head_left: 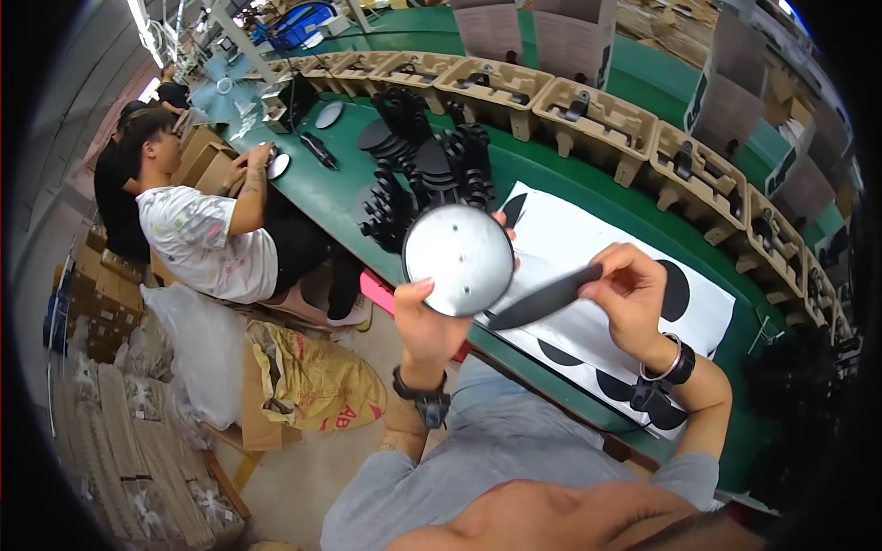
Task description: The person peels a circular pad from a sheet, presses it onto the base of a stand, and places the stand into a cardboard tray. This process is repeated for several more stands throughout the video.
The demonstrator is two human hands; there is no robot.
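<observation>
Round grey metal disc (458, 260) w/ small holes is being held up at chest height in front of the person, above the near edge of the green table (560, 174). Left hand (421, 321) is gripping it from below, thumb pressed on the lower rim and fingers closed behind, so the flat face is tilting toward the camera, prob. to keep the holes in sight. Right hand (629, 289) is pinching the end of a long black curved arm (542, 298), fingers closed tight on it; its far tip is reaching to the disc's lower right edge, touching or nearly so, can't tell which. Held this way the two parts are meeting in mid-air, clear of the clutter below. Both wrists are wearing dark bands.

Just beyond the hands, a white sheet (588, 248) printed w/ black round shapes is lying on the table, partly hidden by both hands and the parts. Further back, a pile of black plastic parts (427, 174) is crowding the table's middle, w/ a few dark flat discs next to it. Along the far side, a row of brown moulded pulp trays (588, 115) is curving past, each carrying a small black piece.

To the left, a co-worker in a white speckled shirt (197, 243) is sitting at the same table, hands up on its edge. On the floor near them, clear plastic bags (207, 344), a tan sack (312, 381) and stacked cartons (101, 303) are filling the aisle, leaving little room there.
</observation>
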